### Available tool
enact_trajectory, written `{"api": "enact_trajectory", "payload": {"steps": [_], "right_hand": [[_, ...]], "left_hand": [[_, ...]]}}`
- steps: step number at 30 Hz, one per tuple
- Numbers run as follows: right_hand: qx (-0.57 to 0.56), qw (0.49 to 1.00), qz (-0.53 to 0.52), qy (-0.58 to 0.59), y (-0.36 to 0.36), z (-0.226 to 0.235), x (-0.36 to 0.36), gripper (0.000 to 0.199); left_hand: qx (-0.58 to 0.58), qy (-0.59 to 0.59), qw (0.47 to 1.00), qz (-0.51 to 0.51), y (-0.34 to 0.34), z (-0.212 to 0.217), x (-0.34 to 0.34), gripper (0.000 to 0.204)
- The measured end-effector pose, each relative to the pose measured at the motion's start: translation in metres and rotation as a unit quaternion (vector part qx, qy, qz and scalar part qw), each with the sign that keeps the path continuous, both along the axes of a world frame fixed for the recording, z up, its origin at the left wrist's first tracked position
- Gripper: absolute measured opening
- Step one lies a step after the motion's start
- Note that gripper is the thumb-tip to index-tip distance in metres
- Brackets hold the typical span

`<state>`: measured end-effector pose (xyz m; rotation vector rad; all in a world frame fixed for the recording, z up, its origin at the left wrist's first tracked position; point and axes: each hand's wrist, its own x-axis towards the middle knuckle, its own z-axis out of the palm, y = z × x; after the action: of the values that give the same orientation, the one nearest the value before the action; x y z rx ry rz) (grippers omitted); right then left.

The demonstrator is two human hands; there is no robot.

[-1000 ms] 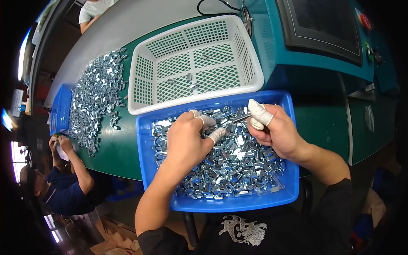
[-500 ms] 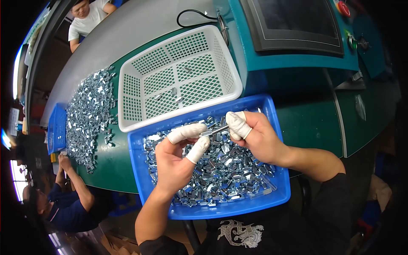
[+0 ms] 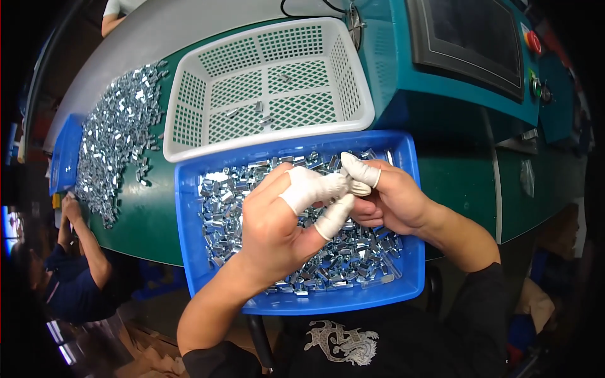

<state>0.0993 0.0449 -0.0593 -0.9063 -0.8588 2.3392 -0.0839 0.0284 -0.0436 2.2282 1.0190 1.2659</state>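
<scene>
My left hand [image 3: 283,217] and my right hand [image 3: 394,195] meet above a blue tub [image 3: 183,220], thumbs and forefingers pinched together. White finger covers wrap the thumb and forefinger of each. Between the fingertips is something small, nearly all hidden now; the earlier frame shows a small shiny metal piece in the left fingers and a thin metal rod in the right. Beneath them, many short, block-like silvery metal pieces [image 3: 315,271] fill the tub. A white perforated basket [image 3: 271,142] stands against the tub's far side, with several such pieces [image 3: 259,107] scattered on its floor.
A broad heap of metal pieces [image 3: 120,126] lies on the green tabletop [image 3: 142,220] at left, beside another blue tub [image 3: 65,154]. A co-worker's hands [image 3: 70,206] are near that tub. A teal machine [image 3: 447,88] with a dark screen [image 3: 469,41] stands at right.
My left hand has moved right, up to my right hand, and the fingertips now meet over the small metal piece and rod. The whole view has shifted slightly.
</scene>
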Motion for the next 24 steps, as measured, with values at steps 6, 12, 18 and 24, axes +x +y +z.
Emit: {"api": "enact_trajectory", "payload": {"steps": [6,12,18,24], "right_hand": [[-0.049,0.999,-0.009,0.021,-0.003,0.001,-0.002,0.049],[-0.013,0.999,-0.026,-0.025,-0.005,0.002,-0.001,0.042],[0.019,1.0,0.008,-0.021,0.005,-0.001,-0.002,0.041],[-0.053,0.998,0.033,0.0,0.002,-0.001,0.001,0.044]], "left_hand": [[0.003,-0.031,0.999,-0.033,-0.002,-0.006,-0.002,0.021],[0.004,0.033,0.997,-0.066,0.007,-0.008,-0.006,0.018],[0.045,-0.029,0.998,-0.033,0.013,-0.018,-0.002,0.02],[0.02,-0.063,0.996,-0.061,0.005,-0.01,0.0,0.029]]}}
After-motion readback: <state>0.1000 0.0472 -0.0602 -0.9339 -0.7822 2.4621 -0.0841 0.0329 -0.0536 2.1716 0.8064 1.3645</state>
